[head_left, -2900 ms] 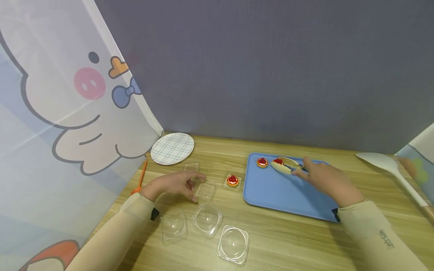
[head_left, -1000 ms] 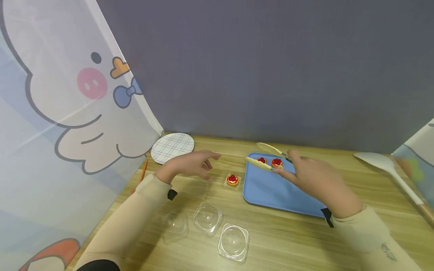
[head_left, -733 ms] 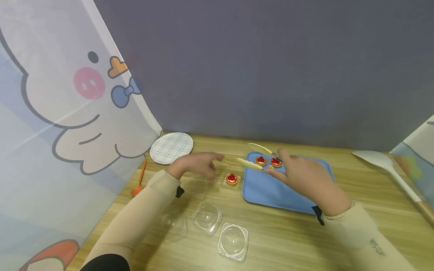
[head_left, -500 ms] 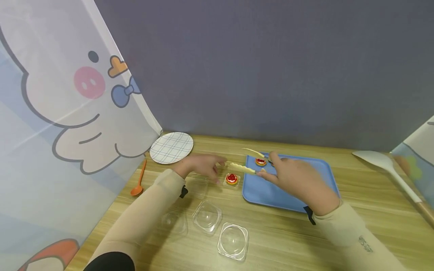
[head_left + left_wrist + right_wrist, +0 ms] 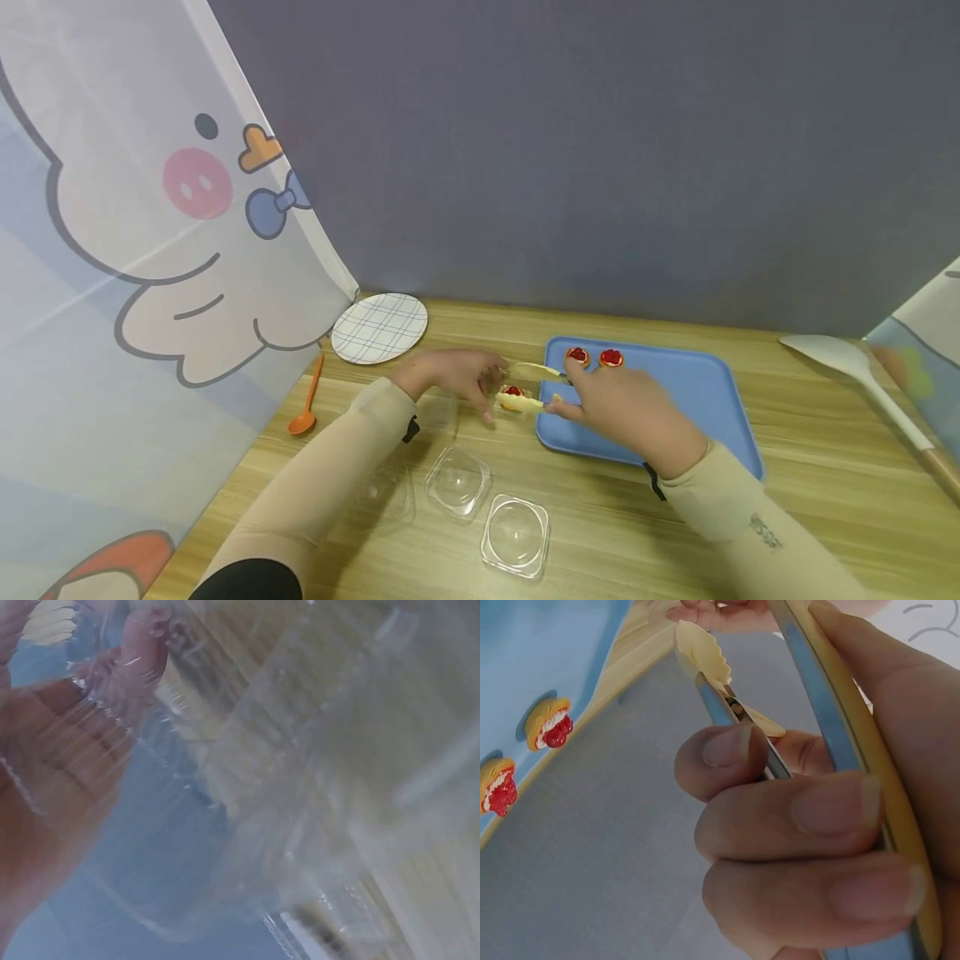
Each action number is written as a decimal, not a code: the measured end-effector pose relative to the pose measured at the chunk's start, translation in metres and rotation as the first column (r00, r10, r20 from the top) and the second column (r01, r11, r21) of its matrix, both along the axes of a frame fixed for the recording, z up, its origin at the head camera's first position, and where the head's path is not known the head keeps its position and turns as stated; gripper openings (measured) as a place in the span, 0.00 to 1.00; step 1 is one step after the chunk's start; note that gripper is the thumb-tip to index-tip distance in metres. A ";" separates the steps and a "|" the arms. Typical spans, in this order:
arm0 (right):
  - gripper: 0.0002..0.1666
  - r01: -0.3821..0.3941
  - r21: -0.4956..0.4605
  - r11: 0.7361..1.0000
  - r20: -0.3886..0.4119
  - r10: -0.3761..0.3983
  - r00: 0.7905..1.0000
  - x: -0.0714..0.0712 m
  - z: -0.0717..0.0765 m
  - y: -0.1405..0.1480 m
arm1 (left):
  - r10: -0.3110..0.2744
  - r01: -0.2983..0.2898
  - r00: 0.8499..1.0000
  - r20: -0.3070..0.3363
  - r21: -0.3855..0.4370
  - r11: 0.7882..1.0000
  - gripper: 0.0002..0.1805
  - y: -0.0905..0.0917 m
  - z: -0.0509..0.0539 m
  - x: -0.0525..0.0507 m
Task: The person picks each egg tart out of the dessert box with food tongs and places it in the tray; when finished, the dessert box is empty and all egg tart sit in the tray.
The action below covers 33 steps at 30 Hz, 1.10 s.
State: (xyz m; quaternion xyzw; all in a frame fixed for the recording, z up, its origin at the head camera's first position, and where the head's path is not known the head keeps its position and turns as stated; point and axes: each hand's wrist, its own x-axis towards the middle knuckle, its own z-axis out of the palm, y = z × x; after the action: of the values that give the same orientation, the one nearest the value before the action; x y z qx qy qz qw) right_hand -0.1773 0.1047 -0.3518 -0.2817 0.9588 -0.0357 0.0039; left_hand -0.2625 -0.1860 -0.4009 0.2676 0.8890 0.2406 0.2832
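Observation:
My right hand (image 5: 618, 412) grips pale yellow-tipped tongs (image 5: 522, 403); in the right wrist view, its curled fingers wrap the tongs' handle (image 5: 821, 690). The spread tong arms stand on either side of a red-topped tart (image 5: 512, 392) sitting on a small clear plastic base (image 5: 528, 390). Just left of that base is my left hand (image 5: 457, 375), thumb and fingers loosely bent and apart; contact with the base is unclear. The left wrist view is blurred, with clear plastic (image 5: 300, 847) in front of the fingers.
A blue tray (image 5: 675, 400) to the right bears two tarts (image 5: 611, 358). Clear domed containers (image 5: 515, 536) lie in front, with another clear piece (image 5: 437, 414) under the left wrist. A checked plate (image 5: 380, 327), an orange spoon (image 5: 303, 421) and a large white spoon (image 5: 843, 354) lie around.
My right hand has carried the tongs leftward from the tray to the tart on the clear base. My left hand has moved right, up to that base. The tarts have stayed put.

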 end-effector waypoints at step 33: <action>0.29 0.017 0.079 0.997 0.216 -0.034 0.976 -0.010 0.017 -0.023 | 0.017 -0.017 1.000 0.016 0.008 1.000 0.39 0.008 0.001 0.000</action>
State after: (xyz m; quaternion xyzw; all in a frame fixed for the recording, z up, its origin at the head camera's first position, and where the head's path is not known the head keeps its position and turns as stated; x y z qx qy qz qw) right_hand -0.1876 0.0812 -0.3353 -0.2632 0.9569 -0.0294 0.1193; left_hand -0.2628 -0.1777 -0.3997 0.2594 0.8880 0.2485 0.2870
